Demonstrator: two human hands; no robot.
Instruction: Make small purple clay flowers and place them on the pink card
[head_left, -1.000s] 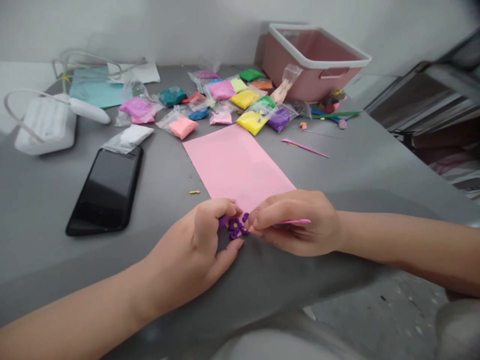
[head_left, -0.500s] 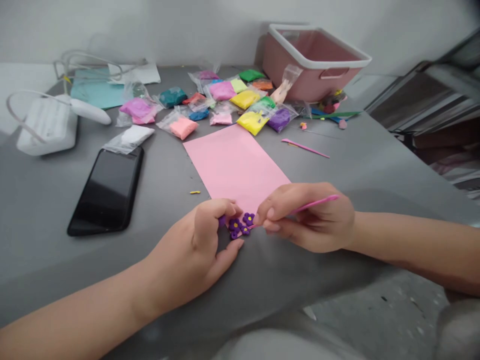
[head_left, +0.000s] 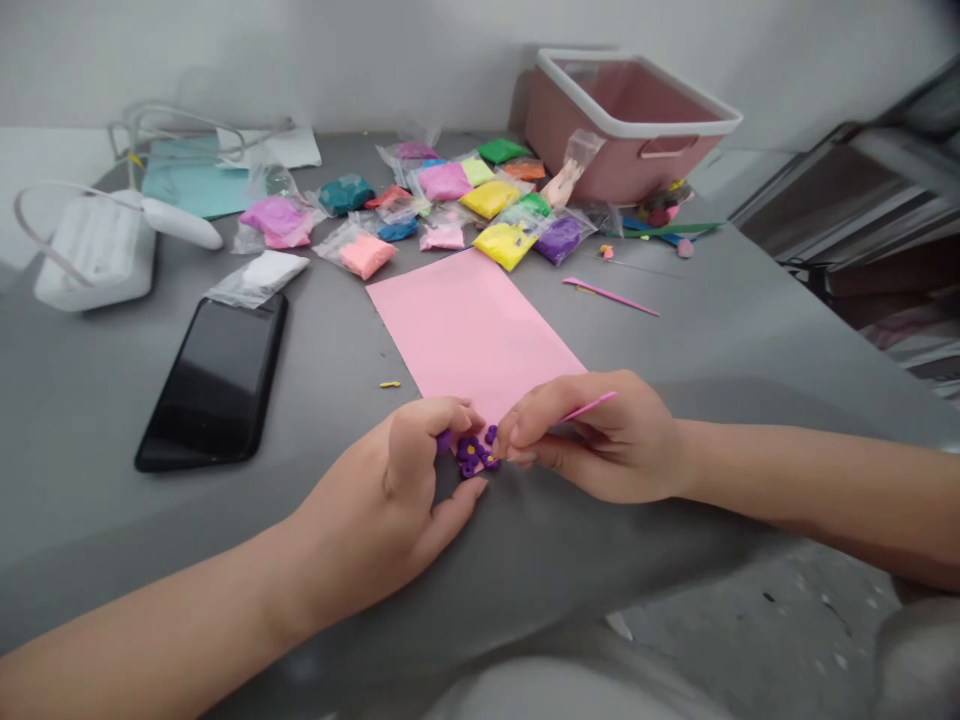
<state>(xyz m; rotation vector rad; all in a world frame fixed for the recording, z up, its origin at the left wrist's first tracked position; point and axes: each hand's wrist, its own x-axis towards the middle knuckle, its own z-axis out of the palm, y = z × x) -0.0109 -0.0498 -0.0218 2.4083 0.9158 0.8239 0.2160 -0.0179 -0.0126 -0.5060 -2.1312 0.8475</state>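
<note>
A pink sheet of paper [head_left: 472, 320] lies on the grey table, with small purple clay flowers [head_left: 471, 450] with yellow centres clustered at its near corner. My left hand [head_left: 405, 480] rests beside that corner, thumb and index finger curved around the flowers. A purple clay lump [head_left: 443, 441] shows within its curled fingers; how it is gripped is partly hidden. My right hand [head_left: 592, 435] pinches a thin pink clay modelling tool [head_left: 592, 405], and its fingertips are right at the flowers, covering some of them. The tool's working tip is hidden behind the fingers.
Bags of coloured clay [head_left: 491, 198] lie along the back, beside a pink basket [head_left: 600, 160]. Another pink tool [head_left: 611, 297] rests at right. A black phone [head_left: 214, 385], a white power strip [head_left: 97, 250] and a yellow clay bit [head_left: 390, 384] are at left.
My right hand has shifted left over the flowers with the pink tool, covering more of them. My left hand has stayed in place.
</note>
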